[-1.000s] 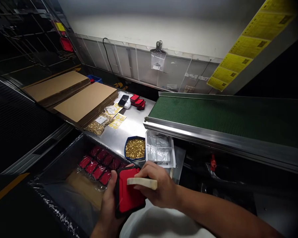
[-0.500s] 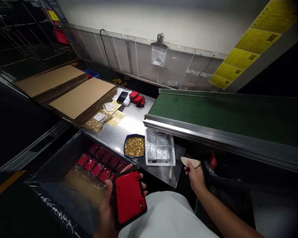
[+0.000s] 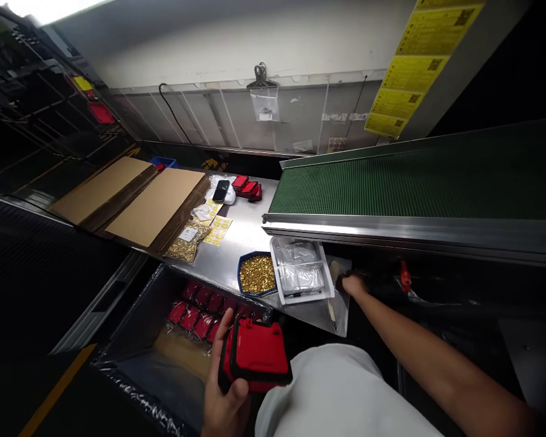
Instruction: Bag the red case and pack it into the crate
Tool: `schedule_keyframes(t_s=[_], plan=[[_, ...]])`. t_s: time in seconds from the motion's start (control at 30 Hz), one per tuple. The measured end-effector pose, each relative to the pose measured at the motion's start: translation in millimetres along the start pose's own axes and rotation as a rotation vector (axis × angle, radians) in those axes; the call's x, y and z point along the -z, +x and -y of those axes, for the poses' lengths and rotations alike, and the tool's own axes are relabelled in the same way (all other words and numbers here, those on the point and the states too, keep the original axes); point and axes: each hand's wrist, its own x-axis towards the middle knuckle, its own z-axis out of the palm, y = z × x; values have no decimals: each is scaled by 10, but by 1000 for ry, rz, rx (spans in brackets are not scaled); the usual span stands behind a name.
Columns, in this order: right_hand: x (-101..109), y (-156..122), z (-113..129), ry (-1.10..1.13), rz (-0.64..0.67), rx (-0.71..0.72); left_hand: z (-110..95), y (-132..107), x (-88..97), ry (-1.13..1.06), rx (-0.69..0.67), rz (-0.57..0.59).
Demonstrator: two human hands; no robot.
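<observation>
My left hand (image 3: 225, 394) is closed around a red case with black edges (image 3: 261, 349), tilted in front of my body. Beneath it, a plastic-lined box (image 3: 136, 315) holds several plastic-wrapped red cases (image 3: 195, 315). At the right end of the metal table, my right hand (image 3: 355, 284) reaches into shadow beside the white tray (image 3: 279, 285) of clear plastic bags (image 3: 300, 273). Its fingers are too dark to make out. A flat beige piece (image 3: 334, 273) shows between that hand and the tray. A blue bin (image 3: 240, 279) of small gold-coloured parts (image 3: 257, 273) touches the tray's left side.
A green conveyor belt (image 3: 355, 182) with a metal rail runs along the right. Cardboard sheets (image 3: 159, 203), a bag of gold parts (image 3: 186, 243), yellow stickers (image 3: 218, 230), a phone (image 3: 221, 190) and stacked red cases (image 3: 248, 187) lie at the back left. A knife-like tool (image 3: 331, 312) lies near the tray.
My right hand, which held up the beige piece, has moved down beside the tray into shadow. The left hand has turned the red case so its edge shows. The view has shifted.
</observation>
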Motion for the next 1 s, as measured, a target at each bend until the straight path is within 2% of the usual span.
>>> schedule_keyframes(t_s=[0.07,0.13,0.23,0.33,0.37,0.4,0.43,0.47,0.5,0.57,0.67,0.73,0.8,0.87,0.9,0.93,1.0], plan=[[130,-161,-59,40,-8,4,-8,-20,3,39,-39,-28],[235,-454,-137,112,28,25,14,-22,30,69,-91,-52],[296,-1111,-139,222,209,99,97,8,67,116,-167,-48],[251,-1859,136,322,569,170,200,42,27,196,-208,-5],[222,-2076,280,387,747,196,232,49,-3,221,-225,14],[192,-2259,434,543,976,198,261,55,-33,246,-256,27],[166,-2402,586,659,1118,178,284,62,-57,266,-301,31],[145,-2503,725,739,1187,159,302,73,-69,268,-341,28],[134,-2566,842,808,1219,147,312,91,-66,252,-364,17],[149,-2604,999,864,1192,185,301,146,-17,183,-337,-10],[269,-2581,1100,775,1169,417,206,235,100,94,-187,7],[385,-2595,1153,553,1159,638,116,262,153,109,-93,123],[485,-2650,1222,350,1158,854,50,262,175,144,31,329],[536,-2725,1282,272,1224,1005,40,249,178,164,120,516],[540,-2761,1295,270,1262,1054,58,240,175,163,142,570],[530,-2793,1292,289,1257,1095,87,230,171,160,132,583],[478,-2845,1229,351,1108,1122,159,203,157,176,22,486]])
